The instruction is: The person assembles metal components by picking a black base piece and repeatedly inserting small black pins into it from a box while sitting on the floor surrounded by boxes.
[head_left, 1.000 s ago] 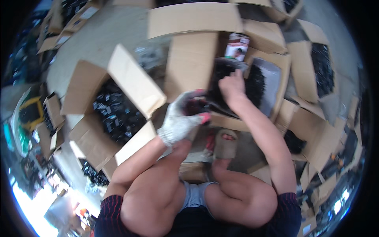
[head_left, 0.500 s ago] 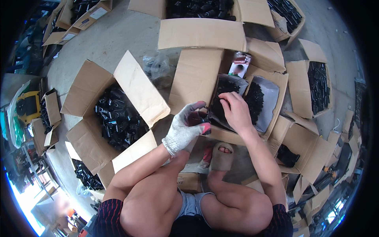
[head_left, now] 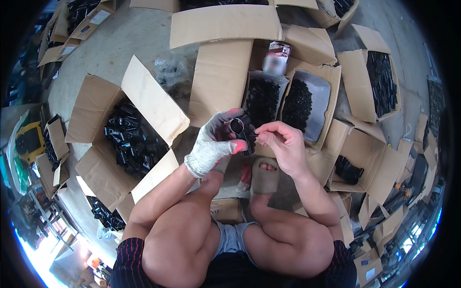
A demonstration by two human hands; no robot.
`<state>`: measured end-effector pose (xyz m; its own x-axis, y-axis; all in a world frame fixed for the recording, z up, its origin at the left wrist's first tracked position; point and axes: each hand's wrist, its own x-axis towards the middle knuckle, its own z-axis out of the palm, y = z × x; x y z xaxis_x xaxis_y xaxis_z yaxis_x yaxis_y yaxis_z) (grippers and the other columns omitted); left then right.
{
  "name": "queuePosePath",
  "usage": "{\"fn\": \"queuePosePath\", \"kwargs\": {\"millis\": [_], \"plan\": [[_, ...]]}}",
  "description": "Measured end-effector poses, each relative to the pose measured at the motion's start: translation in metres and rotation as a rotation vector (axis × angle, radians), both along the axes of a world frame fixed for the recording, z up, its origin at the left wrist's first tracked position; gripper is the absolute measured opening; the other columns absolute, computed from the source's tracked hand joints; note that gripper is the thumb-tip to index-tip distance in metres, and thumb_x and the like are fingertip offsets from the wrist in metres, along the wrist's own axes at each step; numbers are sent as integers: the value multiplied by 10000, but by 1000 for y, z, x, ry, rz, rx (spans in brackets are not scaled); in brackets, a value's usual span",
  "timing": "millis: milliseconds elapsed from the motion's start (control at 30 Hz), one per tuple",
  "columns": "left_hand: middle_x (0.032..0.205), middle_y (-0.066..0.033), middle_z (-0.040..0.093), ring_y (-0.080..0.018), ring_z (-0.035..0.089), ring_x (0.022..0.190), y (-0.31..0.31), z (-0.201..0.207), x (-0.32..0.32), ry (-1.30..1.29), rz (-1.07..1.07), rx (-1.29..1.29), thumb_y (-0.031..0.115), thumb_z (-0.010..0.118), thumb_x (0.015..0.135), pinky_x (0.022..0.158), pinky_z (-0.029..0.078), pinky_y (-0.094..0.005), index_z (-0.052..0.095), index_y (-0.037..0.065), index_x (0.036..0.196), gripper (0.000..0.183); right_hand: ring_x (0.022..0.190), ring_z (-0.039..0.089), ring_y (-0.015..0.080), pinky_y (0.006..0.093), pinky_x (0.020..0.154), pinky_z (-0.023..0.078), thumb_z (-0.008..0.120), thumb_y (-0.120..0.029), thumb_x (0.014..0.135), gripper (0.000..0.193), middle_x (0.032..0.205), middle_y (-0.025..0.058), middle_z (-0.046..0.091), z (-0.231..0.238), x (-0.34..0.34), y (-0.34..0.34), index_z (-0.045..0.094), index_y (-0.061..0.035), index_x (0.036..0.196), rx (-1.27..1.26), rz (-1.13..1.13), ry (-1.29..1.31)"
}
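At frame centre, your gloved left hand (head_left: pixel 216 141) grips a small black ring-shaped part (head_left: pixel 238 126); your bare right hand (head_left: pixel 283 144) pinches its dark lower end

Open cardboard box (head_left: pixel 96 139) of black parts at left on concrete floor (head_left: pixel 120 43). Two lined boxes of small black pieces (head_left: pixel 288 103) ahead. Another box of black parts (head_left: pixel 379 84) far right. Grey slipper (head_left: pixel 264 175) below centre.
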<state>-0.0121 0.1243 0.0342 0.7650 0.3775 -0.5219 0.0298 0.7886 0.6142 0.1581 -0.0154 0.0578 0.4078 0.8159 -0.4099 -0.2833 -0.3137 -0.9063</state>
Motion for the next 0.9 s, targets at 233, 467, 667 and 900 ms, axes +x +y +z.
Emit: {"fn": "queuePosePath", "kwargs": {"millis": [233, 467, 667, 900], "plan": [[1197, -38, 679, -90, 609, 1006, -2, 9, 6, 66, -101, 38, -20, 896, 750, 912, 531, -260, 548, 54, 1454, 789, 844, 651, 56, 215, 753, 513, 756, -82, 948, 138, 931, 17, 733, -14, -3, -6, 731, 6, 1052, 33, -6, -114], [1257, -57, 657, -108, 607, 1102, -16, 12, 14, 43, -42, 142, -28, 887, 757, 932, 542, -279, 549, 49, 1452, 776, 825, 619, 48, 203, 727, 494, 755, -55, 946, 104, 944, -2, 702, -17, -13, -13, 700, -14, 1025, 35, -165, 1], [1360, -73, 638, -144, 632, 1159, -18, 27, 15, 83, -144, 295, -12, 870, 787, 965, 566, -333, 567, 32, 1433, 715, 804, 596, 61, 210, 730, 488, 749, -44, 949, 132, 973, 19, 672, -18, -18, -22, 683, 5, 1052, 125, -208, -5], [1378, -137, 645, -240, 713, 1128, -16, 22, 24, 102, -239, 1050, 21, 853, 769, 914, 594, -344, 547, 79, 1463, 760, 847, 651, 94, 248, 736, 523, 776, -46, 926, 235, 1047, 73, 670, -19, -25, -24, 672, 54, 1112, 73, -243, -7]]}}
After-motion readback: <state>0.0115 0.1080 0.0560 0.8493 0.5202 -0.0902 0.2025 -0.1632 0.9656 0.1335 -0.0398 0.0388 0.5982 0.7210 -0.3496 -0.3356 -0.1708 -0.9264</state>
